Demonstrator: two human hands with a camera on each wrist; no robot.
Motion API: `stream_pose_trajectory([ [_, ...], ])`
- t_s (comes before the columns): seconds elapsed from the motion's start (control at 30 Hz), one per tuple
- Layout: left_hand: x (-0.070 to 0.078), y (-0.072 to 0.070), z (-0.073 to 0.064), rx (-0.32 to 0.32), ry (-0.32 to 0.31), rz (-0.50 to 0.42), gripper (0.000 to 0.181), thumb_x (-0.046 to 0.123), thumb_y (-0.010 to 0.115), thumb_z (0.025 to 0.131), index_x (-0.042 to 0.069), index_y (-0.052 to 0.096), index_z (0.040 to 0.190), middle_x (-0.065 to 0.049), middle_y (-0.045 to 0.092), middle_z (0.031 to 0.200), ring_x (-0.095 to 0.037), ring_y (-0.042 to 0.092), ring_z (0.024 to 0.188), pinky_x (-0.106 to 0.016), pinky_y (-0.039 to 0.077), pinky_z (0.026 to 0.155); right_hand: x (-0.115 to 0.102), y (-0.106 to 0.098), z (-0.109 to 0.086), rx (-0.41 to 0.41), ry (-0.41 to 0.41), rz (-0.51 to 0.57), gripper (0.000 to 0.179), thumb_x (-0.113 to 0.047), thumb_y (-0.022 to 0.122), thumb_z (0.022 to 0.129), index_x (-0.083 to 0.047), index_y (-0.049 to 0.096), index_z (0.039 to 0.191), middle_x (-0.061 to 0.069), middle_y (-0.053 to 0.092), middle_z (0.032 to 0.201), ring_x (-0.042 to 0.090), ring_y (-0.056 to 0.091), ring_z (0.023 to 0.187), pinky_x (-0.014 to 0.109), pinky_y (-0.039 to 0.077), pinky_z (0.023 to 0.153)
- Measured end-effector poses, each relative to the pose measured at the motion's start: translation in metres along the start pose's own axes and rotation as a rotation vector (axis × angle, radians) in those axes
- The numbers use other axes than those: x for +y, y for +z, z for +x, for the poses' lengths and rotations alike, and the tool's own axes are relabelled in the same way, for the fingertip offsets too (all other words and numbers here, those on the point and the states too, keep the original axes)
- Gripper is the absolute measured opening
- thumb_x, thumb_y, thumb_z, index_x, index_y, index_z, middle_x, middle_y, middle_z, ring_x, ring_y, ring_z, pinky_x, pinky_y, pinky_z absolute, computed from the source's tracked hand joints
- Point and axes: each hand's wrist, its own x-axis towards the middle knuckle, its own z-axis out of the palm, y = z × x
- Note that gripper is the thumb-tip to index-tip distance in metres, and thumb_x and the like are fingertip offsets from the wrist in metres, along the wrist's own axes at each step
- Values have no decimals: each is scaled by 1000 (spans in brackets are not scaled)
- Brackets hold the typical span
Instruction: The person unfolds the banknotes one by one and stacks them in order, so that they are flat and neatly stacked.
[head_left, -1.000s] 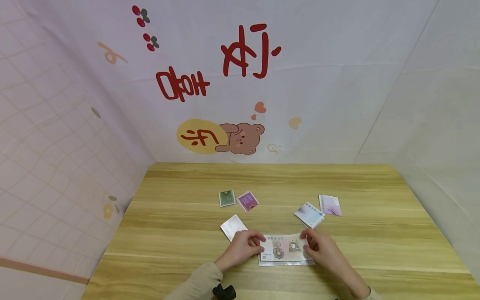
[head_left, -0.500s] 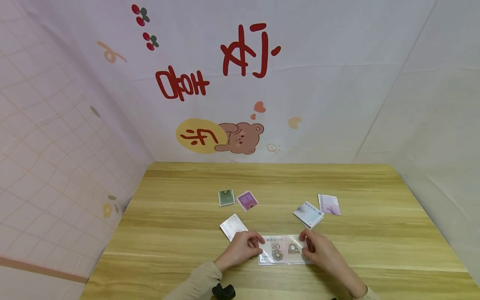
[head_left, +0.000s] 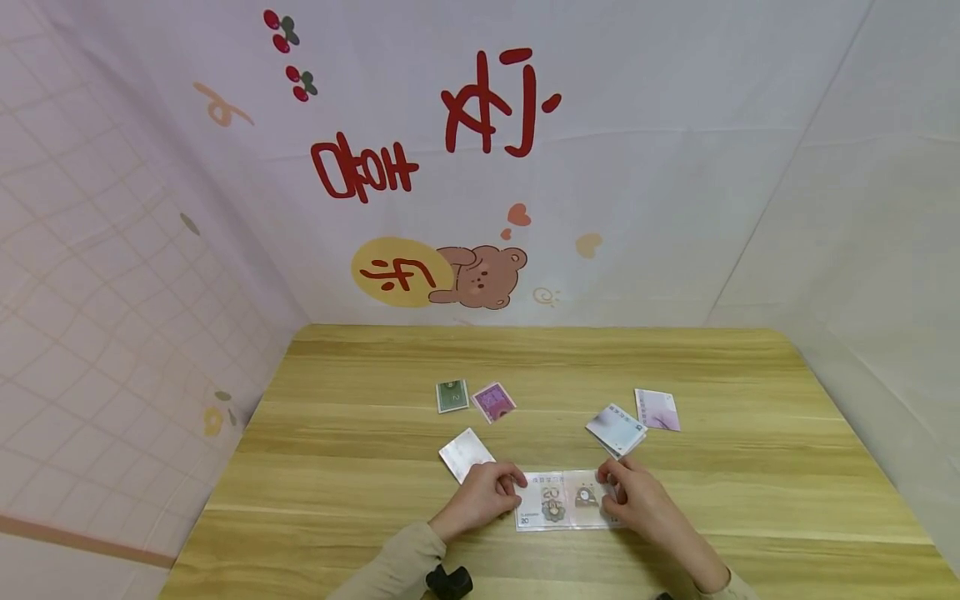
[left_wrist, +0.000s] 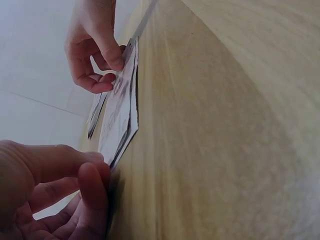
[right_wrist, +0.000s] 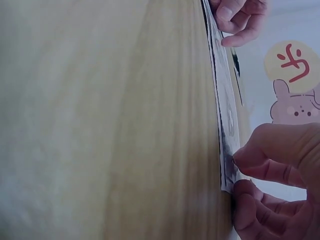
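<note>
A 20 banknote [head_left: 553,502], pale with a brownish print and a crease down its middle, lies lengthwise in front of the person. More sheets show in layers beneath it in the left wrist view. My left hand [head_left: 486,492] pinches the left end, thumb tip [left_wrist: 95,158] on the upper face. At the opposite end, my right hand [head_left: 636,498] pinches the note [right_wrist: 227,100] between thumb and fingers. The fingers cover both short edges in the head view.
Behind the left hand lies a folded whitish note [head_left: 467,454]. Farther back are a green note [head_left: 452,396] and a purple note [head_left: 494,402]. Folded bluish notes [head_left: 617,428] and a lilac note [head_left: 658,410] rest at right. White printed cloth [head_left: 630,167] encloses the wooden table [head_left: 360,500].
The top note has come down over the sheets below, and the strip that showed along its front edge is now covered. Both hands keep their hold and have shifted only slightly.
</note>
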Motion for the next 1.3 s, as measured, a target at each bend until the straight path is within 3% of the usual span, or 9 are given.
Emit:
stream_pose_trajectory([
  [0.23, 0, 0, 0, 4, -5, -5, 15, -9, 70, 75, -3, 66, 88, 4, 55, 62, 4, 46, 51, -14, 39, 47, -3, 0, 2, -13, 57, -49, 29, 5, 71, 66, -12, 60, 87, -3, 47, 79, 4, 43, 61, 22, 37, 51],
  [0.57, 8, -4, 7, -19, -21, -23, 5, -5, 64, 83, -3, 67, 87, 2, 59, 61, 3, 48, 47, -15, 40, 45, -5, -14, 6, -44, 62, -73, 24, 1, 70, 74, -11, 63, 93, -12, 54, 71, -1, 46, 58, 22, 40, 50],
  [0.73, 9, -6, 17, -20, -33, -54, 7, -4, 63, 86, -4, 67, 91, 2, 61, 65, 0, 50, 49, -16, 41, 45, 2, -21, 12, 42, 83, -68, 20, 4, 69, 75, -7, 65, 91, -9, 56, 73, 1, 49, 60, 23, 43, 52],
  [0.87, 10, -4, 27, -22, -38, -79, 8, -3, 62, 87, -5, 67, 93, -2, 63, 66, -4, 53, 52, -16, 42, 47, 12, -25, 14, 124, 97, -110, 20, 4, 72, 73, -6, 65, 89, -2, 58, 79, 9, 54, 67, 27, 47, 56],
  [1.07, 14, 1, 41, -13, -57, -124, 10, -4, 61, 86, -7, 67, 94, -10, 65, 70, -7, 55, 53, -16, 42, 47, 26, -29, 15, 185, 122, -143, 22, 0, 78, 73, -2, 66, 91, 10, 61, 85, 22, 57, 73, 37, 47, 60],
  [1.3, 22, 9, 60, 10, -77, -138, 10, -3, 61, 88, -6, 68, 93, -5, 64, 67, -6, 54, 52, -16, 43, 46, 37, -29, 21, 244, 138, -139, 22, 1, 76, 74, 3, 67, 93, 11, 61, 83, 23, 58, 71, 38, 47, 60],
])
